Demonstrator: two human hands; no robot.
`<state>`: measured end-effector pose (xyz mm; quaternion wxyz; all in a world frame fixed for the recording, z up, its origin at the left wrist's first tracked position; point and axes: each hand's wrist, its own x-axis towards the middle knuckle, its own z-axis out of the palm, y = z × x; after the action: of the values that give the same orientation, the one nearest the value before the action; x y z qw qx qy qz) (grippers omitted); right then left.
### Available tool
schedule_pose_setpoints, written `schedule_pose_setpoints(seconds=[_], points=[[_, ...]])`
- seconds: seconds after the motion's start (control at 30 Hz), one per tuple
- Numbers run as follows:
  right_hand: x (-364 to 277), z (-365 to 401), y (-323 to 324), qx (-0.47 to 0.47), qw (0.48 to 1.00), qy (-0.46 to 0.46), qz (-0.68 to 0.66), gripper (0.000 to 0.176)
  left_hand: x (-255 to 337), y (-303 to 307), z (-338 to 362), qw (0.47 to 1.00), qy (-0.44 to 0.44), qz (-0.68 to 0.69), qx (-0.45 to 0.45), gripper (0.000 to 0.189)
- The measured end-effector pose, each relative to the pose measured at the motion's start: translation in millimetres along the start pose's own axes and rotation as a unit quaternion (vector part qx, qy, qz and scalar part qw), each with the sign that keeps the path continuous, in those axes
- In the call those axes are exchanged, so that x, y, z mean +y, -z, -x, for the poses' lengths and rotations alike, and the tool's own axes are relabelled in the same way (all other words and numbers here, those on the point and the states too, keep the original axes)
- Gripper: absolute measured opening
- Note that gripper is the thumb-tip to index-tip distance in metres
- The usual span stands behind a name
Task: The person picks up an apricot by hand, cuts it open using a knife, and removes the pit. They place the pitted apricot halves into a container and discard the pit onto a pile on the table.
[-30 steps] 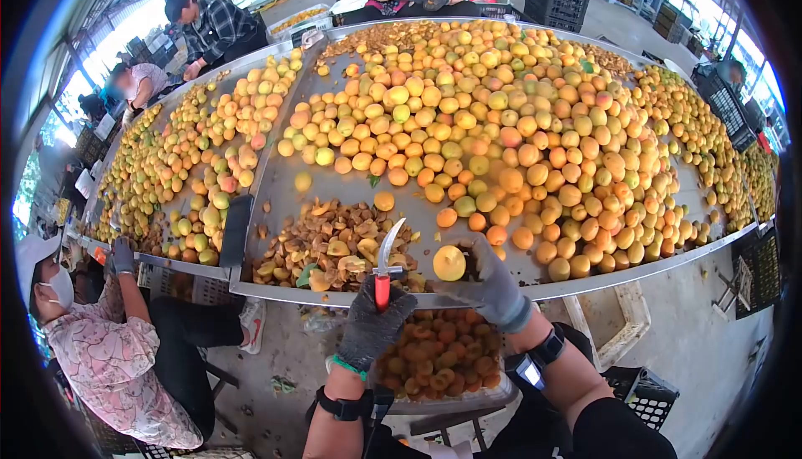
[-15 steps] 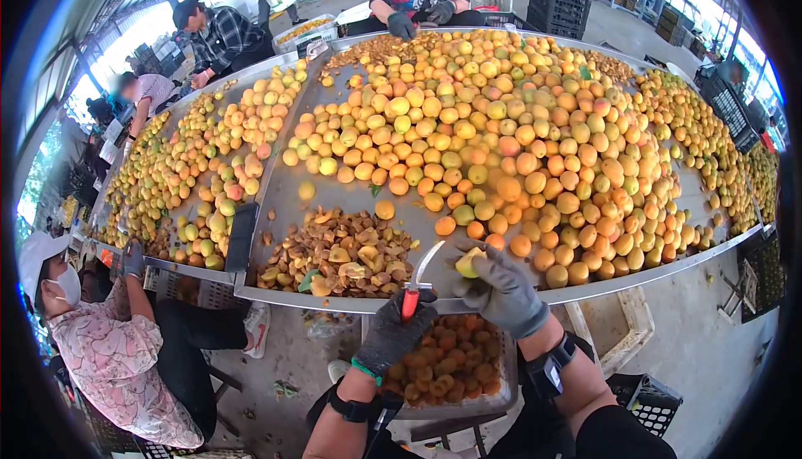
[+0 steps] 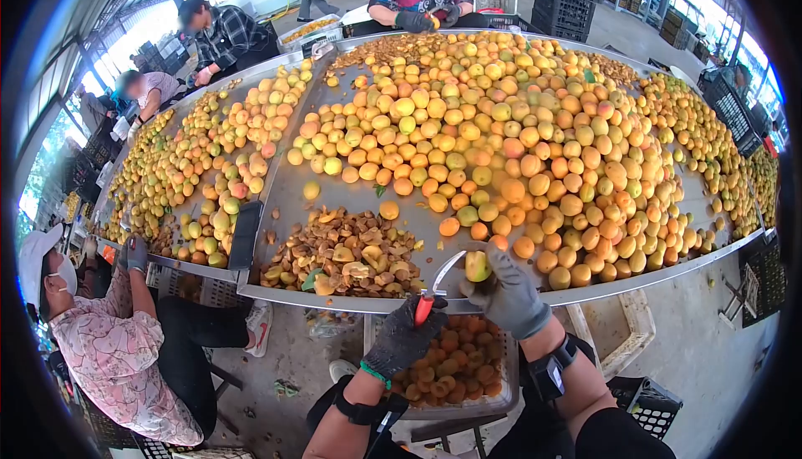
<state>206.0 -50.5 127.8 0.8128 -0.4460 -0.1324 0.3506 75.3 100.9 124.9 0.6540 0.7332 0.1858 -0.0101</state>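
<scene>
Wrapped round the red handle of a curved knife (image 3: pixel 424 309) is my left hand (image 3: pixel 401 335), in a dark grey glove. The bare blade slants up to the right, its tip close beside a yellow-green apricot (image 3: pixel 478 266) with a reddish patch. My right hand (image 3: pixel 514 299), gloved in grey, grips that apricot between thumb and fingers over the table's near edge. Below both hands stands a white crate (image 3: pixel 508 380) holding apricot halves. Just left of the knife lies a heap of brownish apricot scraps (image 3: pixel 338 252) on the metal table (image 3: pixel 288 200).
Whole apricots (image 3: pixel 535 137) cover much of the table beyond my hands. A raised metal rim (image 3: pixel 585 292) runs along the near edge. At left sits a person in a pink patterned shirt (image 3: pixel 109 350); others work around the far side. Black crates (image 3: pixel 564 0) are stacked behind.
The knife has shifted right and tilted towards the apricot. My right hand has turned the apricot, showing more of it. The person opposite has raised their hands slightly.
</scene>
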Motion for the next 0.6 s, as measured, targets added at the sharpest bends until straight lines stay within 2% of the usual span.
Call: schedule_pose_setpoints(seconds=[0.03,0.07,0.13,0.17,0.23,0.27,0.33,0.4,0.47,0.53,0.6], points=[[4,-1,-4,0.069,0.986,0.069,0.136,0.032,0,0,0,1.000,-0.002,-0.004,0.001,0.027],[-2,1,-7,0.069,0.986,0.070,0.136,0.032,0,0,0,1.000,-0.005,-0.007,0.003,0.027],[-23,7,-19,-0.017,1.000,-0.024,0.006,0.031,4,2,1,1.000,0.002,-0.015,0.002,0.027],[-30,10,-23,-0.018,1.000,-0.025,0.006,0.031,5,3,1,1.000,0.010,-0.023,0.000,0.028],[-38,14,-26,-0.015,0.989,-0.034,0.142,0.040,0,3,0,1.000,0.000,-0.024,0.006,0.028],[-36,13,-22,-0.015,0.989,-0.034,0.142,0.040,0,3,0,1.000,-0.011,-0.025,0.011,0.028],[-28,9,-12,-0.071,0.985,-0.109,-0.113,0.042,7,4,3,1.000,-0.004,-0.024,0.008,0.029],[-41,15,-32,-0.041,0.986,-0.109,-0.118,0.044,9,5,3,1.000,0.003,-0.024,0.006,0.030],[-43,16,-30,-0.013,0.986,-0.109,-0.124,0.046,7,6,3,0.998,-0.029,-0.057,0.019,0.031],[-34,13,-6,-0.094,0.991,-0.094,0.033,0.041,8,7,4,0.998,-0.018,-0.062,0.017,0.032],[-31,14,-14,-0.097,0.990,-0.064,0.078,0.039,9,8,4,0.998,-0.008,-0.067,0.016,0.033]])
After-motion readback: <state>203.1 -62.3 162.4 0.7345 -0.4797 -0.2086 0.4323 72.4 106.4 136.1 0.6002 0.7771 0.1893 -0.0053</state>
